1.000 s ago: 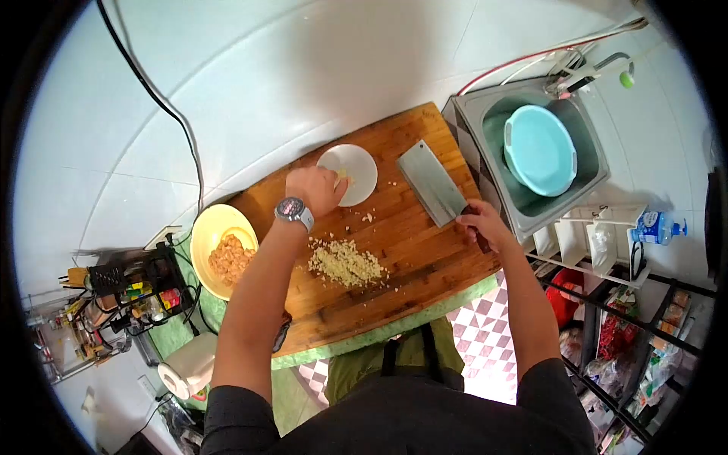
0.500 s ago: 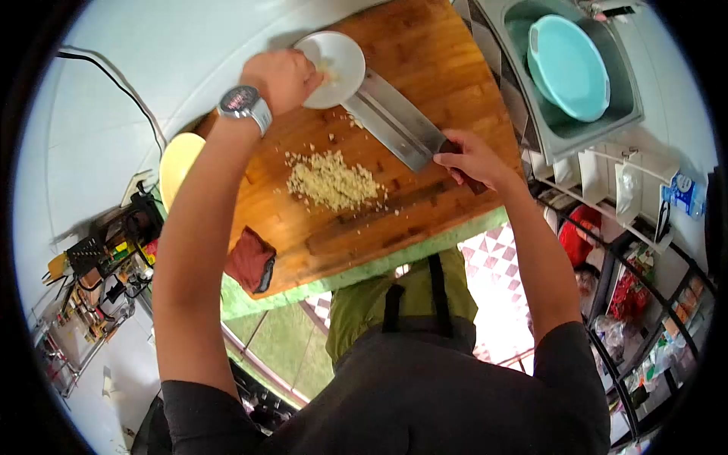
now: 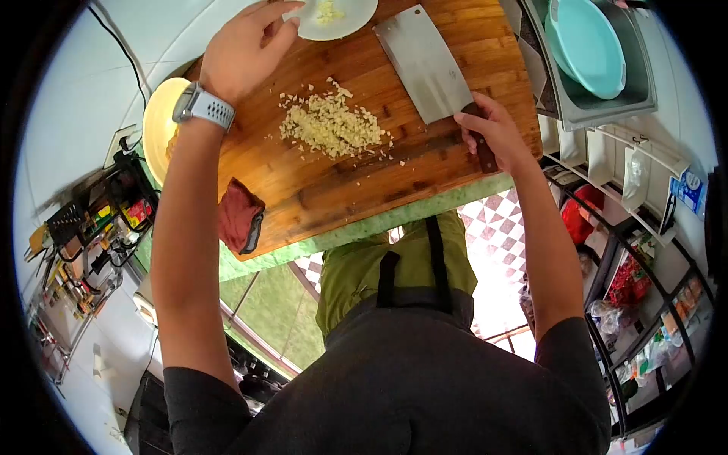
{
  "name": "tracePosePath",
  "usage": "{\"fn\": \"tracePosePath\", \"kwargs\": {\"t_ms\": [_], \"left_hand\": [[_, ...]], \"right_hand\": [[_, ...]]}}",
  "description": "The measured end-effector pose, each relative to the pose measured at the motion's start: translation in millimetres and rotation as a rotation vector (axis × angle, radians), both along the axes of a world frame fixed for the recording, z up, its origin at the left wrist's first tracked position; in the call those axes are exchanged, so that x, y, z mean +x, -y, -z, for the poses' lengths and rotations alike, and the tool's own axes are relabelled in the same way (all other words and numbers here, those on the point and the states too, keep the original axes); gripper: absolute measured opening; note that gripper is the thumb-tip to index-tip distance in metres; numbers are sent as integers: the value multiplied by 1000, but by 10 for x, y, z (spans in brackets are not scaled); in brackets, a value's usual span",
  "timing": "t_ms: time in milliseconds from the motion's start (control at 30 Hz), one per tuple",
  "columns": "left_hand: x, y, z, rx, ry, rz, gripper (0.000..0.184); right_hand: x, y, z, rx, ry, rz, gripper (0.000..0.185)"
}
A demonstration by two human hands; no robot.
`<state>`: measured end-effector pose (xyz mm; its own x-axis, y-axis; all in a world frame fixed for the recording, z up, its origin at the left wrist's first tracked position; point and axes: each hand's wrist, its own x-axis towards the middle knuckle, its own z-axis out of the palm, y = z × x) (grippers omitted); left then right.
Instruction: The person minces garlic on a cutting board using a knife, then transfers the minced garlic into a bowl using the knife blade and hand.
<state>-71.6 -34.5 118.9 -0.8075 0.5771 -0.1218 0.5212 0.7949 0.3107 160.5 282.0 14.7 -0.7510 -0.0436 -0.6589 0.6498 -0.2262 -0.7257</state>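
Note:
My right hand is wrapped round the dark handle of a cleaver, whose broad blade lies over the wooden board. My left hand, with a watch at its wrist, has thumb and fingers apart beside a white plate; it holds nothing that I can see. A little chopped pale food is on the plate. Between my hands, a pile of the same chopped food is spread on the board.
A yellow bowl stands left of the board, partly behind my left arm. A dark red cloth lies at the board's left front. The sink with a light blue basin is at the upper right, above a white rack.
The view has tilted down, so the board sits higher in the frame. My left hand has opened and drawn back from the plate's middle. The cleaver has shifted away from the plate.

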Motion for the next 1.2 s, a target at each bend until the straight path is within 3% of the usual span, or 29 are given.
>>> {"fn": "tracePosePath", "kwargs": {"t_ms": [67,133,200,333,467,567,667,867,900,1033,1200], "left_hand": [[50,235,218,224,-42,84,36],[167,314,324,298,-27,72,39],[280,378,404,492,199,-153,39],[340,195,410,499,360,-183,58],[275,95,536,513,191,-97,60],[271,-25,491,646,387,-163,63],[199,14,614,703,327,-103,62],[313,463,603,470,437,-347,68],[144,677,1078,603,139,-172,54],[310,757,1060,515,258,-249,69],[367,796,1109,482,211,-261,69]], "right_hand": [[-59,78,39,-17,-27,-12,31],[-108,198,32,-34,-50,-22,30],[-181,298,3,21,-33,-101,29],[-236,456,55,51,-34,-119,25],[-219,510,58,52,-29,-151,24],[-194,530,20,55,-22,-202,30],[-174,516,26,27,-30,-214,34],[-251,409,26,12,-50,-149,26],[-284,400,35,30,-61,-155,24],[-401,533,75,47,-69,-143,21],[-556,771,106,197,-75,-148,26]]}}
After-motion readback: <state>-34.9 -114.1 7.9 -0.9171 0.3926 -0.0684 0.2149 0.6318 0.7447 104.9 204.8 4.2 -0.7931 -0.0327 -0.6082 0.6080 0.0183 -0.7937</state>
